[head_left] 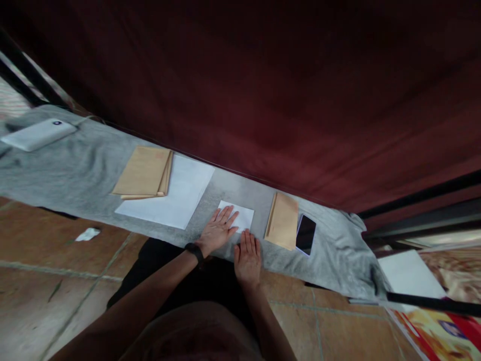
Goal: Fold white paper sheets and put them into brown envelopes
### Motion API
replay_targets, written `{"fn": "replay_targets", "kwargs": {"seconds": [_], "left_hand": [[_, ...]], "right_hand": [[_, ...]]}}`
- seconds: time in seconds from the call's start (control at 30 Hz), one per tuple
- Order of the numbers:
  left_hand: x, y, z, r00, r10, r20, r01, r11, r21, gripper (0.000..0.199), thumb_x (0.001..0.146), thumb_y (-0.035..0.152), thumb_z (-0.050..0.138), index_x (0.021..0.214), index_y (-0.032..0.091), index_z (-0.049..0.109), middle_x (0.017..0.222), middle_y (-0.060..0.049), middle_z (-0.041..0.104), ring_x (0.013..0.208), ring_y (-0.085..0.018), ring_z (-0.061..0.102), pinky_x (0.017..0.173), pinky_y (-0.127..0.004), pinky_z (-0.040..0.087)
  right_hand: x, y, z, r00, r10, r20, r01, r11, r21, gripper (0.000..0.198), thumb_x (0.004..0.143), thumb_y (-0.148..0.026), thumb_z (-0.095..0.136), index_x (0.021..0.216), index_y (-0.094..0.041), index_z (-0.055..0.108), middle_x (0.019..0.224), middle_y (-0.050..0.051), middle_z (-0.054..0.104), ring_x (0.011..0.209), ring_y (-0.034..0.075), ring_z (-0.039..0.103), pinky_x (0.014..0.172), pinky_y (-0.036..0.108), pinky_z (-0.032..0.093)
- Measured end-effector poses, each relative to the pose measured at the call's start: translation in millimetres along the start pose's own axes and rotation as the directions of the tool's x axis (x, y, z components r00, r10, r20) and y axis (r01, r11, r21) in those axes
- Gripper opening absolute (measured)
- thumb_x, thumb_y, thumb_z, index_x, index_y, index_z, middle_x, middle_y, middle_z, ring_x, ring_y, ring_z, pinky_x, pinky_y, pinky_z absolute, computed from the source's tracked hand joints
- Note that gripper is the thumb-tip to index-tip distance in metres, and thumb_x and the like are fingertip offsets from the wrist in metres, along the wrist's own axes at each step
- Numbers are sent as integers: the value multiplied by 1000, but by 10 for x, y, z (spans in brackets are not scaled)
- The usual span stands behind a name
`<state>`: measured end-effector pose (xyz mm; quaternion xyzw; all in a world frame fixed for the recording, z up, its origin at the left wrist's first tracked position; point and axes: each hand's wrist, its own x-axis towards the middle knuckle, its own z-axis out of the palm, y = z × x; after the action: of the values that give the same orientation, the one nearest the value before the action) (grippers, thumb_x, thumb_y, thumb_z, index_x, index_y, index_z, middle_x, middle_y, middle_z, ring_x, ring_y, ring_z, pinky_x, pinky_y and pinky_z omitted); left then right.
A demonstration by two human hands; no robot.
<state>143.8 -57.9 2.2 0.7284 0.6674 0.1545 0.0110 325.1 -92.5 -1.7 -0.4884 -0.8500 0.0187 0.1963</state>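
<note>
A small white sheet of paper (pixel 245 216), seemingly folded, lies on the grey cloth in front of me. My left hand (pixel 219 228) rests flat across its left part, fingers spread. At the paper's near edge, my right hand (pixel 248 256) lies with its fingers stretched out and the fingertips touching it. Left of the hands is a stack of larger white sheets (pixel 186 188), partly covered by a pile of brown envelopes (pixel 145 170). More brown envelopes (pixel 284 220) lie to the right of the hands.
A smartphone (pixel 305 234) lies beside the right envelopes. A white device (pixel 41 134) with a cable sits at the far left of the grey cloth (pixel 90 170). Dark red fabric (pixel 255 100) hangs along the back edge. A white scrap (pixel 87 234) is on the tiled floor.
</note>
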Motion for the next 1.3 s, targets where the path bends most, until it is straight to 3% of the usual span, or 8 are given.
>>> {"fn": "replay_targets", "kwargs": {"seconds": [0.3, 0.43, 0.7, 1.0, 1.3], "left_hand": [[-2, 47, -39, 1000, -19, 19, 19, 1000, 13, 58, 102, 45, 41, 154, 20, 41, 164, -12, 33, 154, -25, 26, 126, -49, 15], [-2, 51, -61, 1000, -11, 21, 11, 1000, 17, 57, 102, 45, 40, 154, 20, 42, 164, -12, 33, 153, -26, 27, 126, -49, 16], [-12, 31, -64, 999, -2, 51, 2, 1000, 13, 58, 98, 35, 45, 155, 21, 39, 165, -12, 31, 154, -27, 26, 126, -50, 16], [-14, 16, -36, 1000, -8, -4, 8, 999, 43, 55, 101, 39, 40, 154, 21, 42, 163, -11, 36, 153, -24, 29, 126, -48, 17], [8, -71, -56, 994, -109, -31, 111, 991, 80, 65, 103, 47, 30, 154, 8, 39, 162, -16, 35, 153, -27, 27, 126, -46, 19]], "right_hand": [[45, 146, -124, 999, 29, 14, -29, 999, 17, 48, 108, -30, 30, 146, -10, 52, 147, 16, 56, 143, 26, 44, 120, 50, 31], [239, 109, -144, 1000, 11, 23, -12, 998, 66, 51, 108, -34, 30, 150, -10, 46, 154, 15, 49, 147, 26, 39, 118, 49, 34], [592, 73, 79, 994, -77, 77, 70, 994, 87, 51, 109, -34, 30, 152, -9, 43, 157, 16, 45, 147, 25, 40, 121, 47, 29], [696, 153, 259, 999, -29, 31, 28, 999, 14, 53, 108, -34, 32, 152, -8, 42, 158, 15, 43, 147, 25, 39, 121, 46, 27], [790, 243, 299, 998, 58, -11, -58, 998, -22, 54, 108, -35, 34, 153, -7, 41, 156, 18, 45, 145, 28, 41, 119, 47, 29]]}}
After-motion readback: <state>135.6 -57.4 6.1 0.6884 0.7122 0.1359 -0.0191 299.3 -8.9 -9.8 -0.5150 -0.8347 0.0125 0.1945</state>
